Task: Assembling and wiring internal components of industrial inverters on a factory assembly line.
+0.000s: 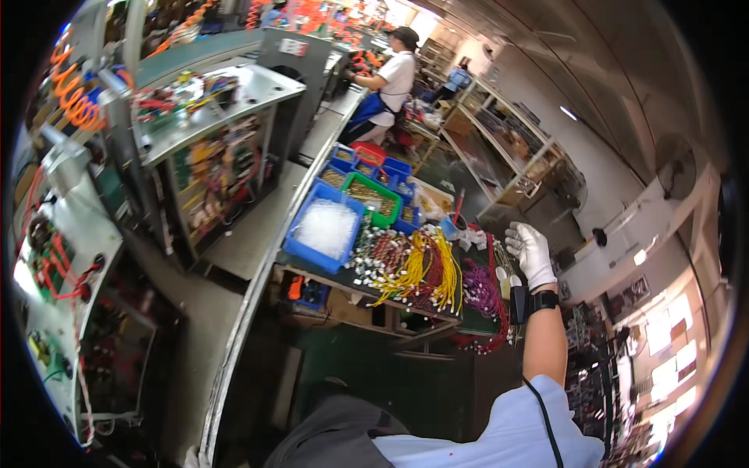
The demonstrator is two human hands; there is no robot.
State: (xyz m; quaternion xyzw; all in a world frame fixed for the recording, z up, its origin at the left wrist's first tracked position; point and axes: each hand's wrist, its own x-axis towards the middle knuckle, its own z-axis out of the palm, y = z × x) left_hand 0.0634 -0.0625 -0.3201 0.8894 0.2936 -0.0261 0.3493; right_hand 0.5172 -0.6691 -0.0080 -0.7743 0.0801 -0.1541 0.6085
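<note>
My right hand [530,253], in a white glove with a black device strapped at the wrist, is raised beside the right end of a parts table. Its fingers are loosely bent and apart, with nothing seen in them. Nearest to it are bundles of purple wires [481,288] and dark red wires [497,312] with white connectors. Yellow wires [437,269] lie left of these. Only a bit of my gloved left hand [197,459] shows at the bottom edge, by the metal rail [226,374]; its fingers are hidden.
A blue bin [291,245] holds clear white pieces. Behind it stand a green bin [348,186], a red bin [368,148] and several blue bins with small parts. Metal cabinets with wiring [222,101] line the left. A co-worker [398,78] stands farther along the line; shelving [499,144] is behind.
</note>
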